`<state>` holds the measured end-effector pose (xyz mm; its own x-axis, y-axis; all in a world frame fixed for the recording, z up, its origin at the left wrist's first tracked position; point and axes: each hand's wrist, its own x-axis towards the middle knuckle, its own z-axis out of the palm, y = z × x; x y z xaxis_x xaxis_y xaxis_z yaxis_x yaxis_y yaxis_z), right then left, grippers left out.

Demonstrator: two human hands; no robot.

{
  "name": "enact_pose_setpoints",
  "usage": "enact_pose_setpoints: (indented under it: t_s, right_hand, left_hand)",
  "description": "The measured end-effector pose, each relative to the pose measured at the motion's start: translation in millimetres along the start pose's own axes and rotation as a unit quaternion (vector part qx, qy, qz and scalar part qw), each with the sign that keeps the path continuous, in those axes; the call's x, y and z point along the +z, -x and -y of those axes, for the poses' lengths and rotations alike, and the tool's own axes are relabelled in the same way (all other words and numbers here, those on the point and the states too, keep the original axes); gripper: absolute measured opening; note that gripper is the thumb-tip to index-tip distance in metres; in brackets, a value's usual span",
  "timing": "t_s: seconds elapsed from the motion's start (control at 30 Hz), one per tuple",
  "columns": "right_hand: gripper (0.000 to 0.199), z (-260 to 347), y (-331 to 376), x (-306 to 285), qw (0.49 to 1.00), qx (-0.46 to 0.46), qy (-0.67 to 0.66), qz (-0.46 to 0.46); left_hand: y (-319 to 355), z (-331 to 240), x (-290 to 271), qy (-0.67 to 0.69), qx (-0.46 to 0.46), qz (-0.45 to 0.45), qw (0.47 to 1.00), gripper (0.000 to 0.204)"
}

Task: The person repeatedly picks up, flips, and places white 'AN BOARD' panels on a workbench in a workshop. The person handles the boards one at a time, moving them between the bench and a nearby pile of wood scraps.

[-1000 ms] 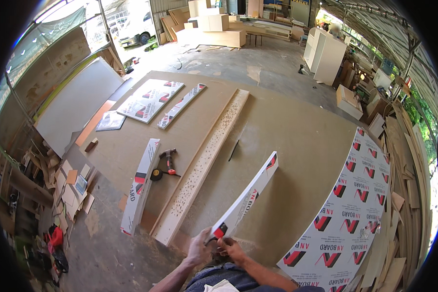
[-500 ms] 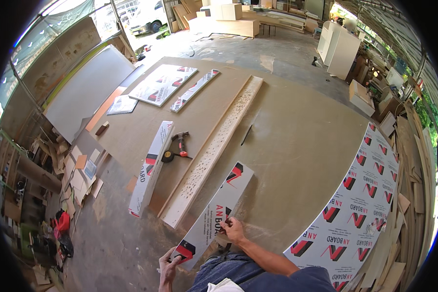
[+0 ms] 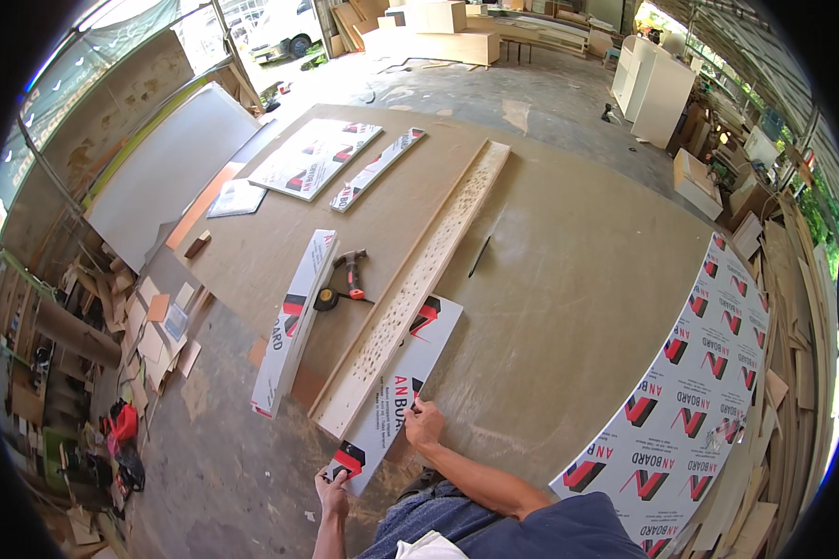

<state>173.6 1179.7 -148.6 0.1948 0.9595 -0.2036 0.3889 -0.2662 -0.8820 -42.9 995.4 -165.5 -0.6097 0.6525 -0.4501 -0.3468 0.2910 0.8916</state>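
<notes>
My left hand grips the near end of a white foam-type board strip with red and black print. My right hand pinches its right edge about halfway along. The strip's left side lies against a long pale wooden channel peppered with small holes or spots, which seems to overlap that edge. Left of the channel lie a claw hammer, a black tape measure and a stack of narrow printed board strips. A thin dark pen-like object rests to the right.
Everything lies on a large brown tabletop. Toward its far left sit a printed panel, a narrow strip and a small pale sheet. A large printed sheet covers the right side. Scrap pieces litter the floor at left; lumber lines the right.
Both hands have shifted the printed board strip leftward and slightly away, so its left edge now meets the wooden channel, where a gap showed before.
</notes>
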Motion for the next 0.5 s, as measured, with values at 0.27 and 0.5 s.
enact_pose_setpoints:
  t_s: [0.27,0.5]
  right_hand:
    - [0.028,15.1,-41.4,-2.9,0.992,0.033,0.099,-0.074]
    - [0.020,10.6,-79.5,-6.1,0.986,0.030,0.121,-0.114]
  left_hand:
    - [18.6,-14.8,50.3,-0.288,0.106,-0.149,0.940,0.070]
    - [24.5,-88.4,133.0,-0.526,0.396,0.162,0.735,0.052]
